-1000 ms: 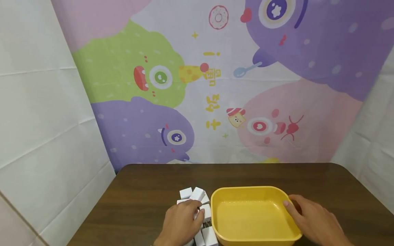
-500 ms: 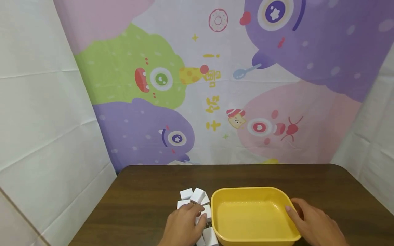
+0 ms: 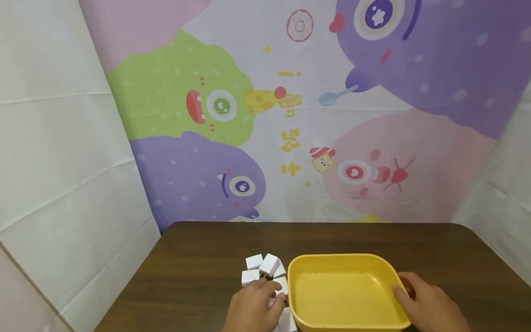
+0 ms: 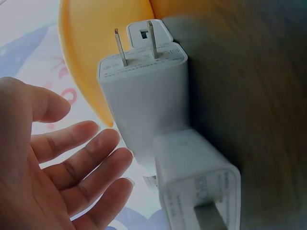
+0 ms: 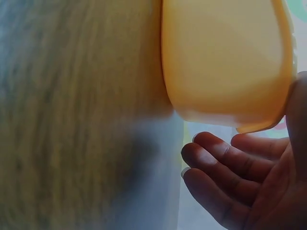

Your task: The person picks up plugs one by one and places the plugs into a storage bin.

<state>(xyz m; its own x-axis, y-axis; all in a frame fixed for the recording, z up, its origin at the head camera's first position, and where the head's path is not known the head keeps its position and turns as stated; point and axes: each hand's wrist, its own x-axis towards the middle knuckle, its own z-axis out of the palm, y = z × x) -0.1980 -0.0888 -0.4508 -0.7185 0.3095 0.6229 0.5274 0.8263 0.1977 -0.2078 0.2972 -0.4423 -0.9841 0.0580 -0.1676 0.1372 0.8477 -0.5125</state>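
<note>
A loose pile of white plug-in phone chargers (image 3: 250, 277) lies against the left side of a yellow plastic basin (image 3: 346, 299). My left hand (image 3: 255, 304) is over the pile, thumb and fingers spread apart and loosely bent. In the left wrist view, the fingertips are right beside a white charger (image 4: 144, 96) with its two metal prongs showing, and nothing is between them. At the basin's right side, my right hand (image 3: 431, 304) holds the rim, thumb over the edge and fingers outside. Part of the pile is hidden under my left hand.
The dark wooden table (image 3: 199, 258) reaches back to a cartoon-printed cloth (image 3: 298, 115). White cloth (image 3: 83, 161) hangs along the left side, with more white cloth (image 3: 498, 203) at the right.
My left hand has shifted slightly right over the chargers, and its thumb and fingers stay apart. The right hand stays at the basin's rim. The head view has tilted a little.
</note>
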